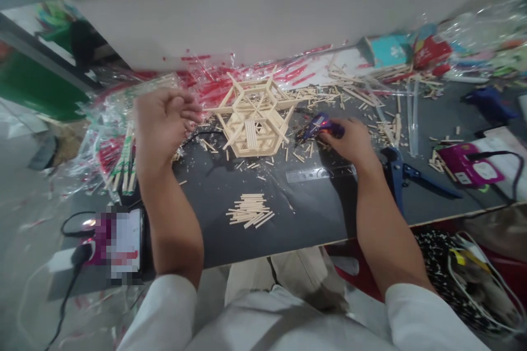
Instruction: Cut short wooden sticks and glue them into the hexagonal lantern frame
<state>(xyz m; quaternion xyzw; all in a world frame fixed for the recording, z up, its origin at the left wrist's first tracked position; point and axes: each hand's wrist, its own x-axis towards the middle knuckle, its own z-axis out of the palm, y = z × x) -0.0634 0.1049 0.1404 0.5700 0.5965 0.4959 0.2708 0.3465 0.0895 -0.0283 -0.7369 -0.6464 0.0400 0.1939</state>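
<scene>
A many-sided frame built of thin wooden sticks [269, 148] stands on the dark table. My left hand [164, 120] is at its left side, fingers curled, fingertips at the end of a stick jutting out from the frame. My right hand [352, 140] is wrapped round a blue glue gun [316, 125], whose nozzle points left toward the frame's right side. A small red light glows on the gun. Nearer to me lies a loose pile of short sticks [250, 210].
A clear ruler [308, 174] and blue-handled cutters [397, 175] lie by my right forearm. Stick offcuts and red-printed plastic wrap [206, 74] litter the back. Purple boxes with cables sit right [471, 164] and left [99, 236]. A teal box [389, 50] is at the back.
</scene>
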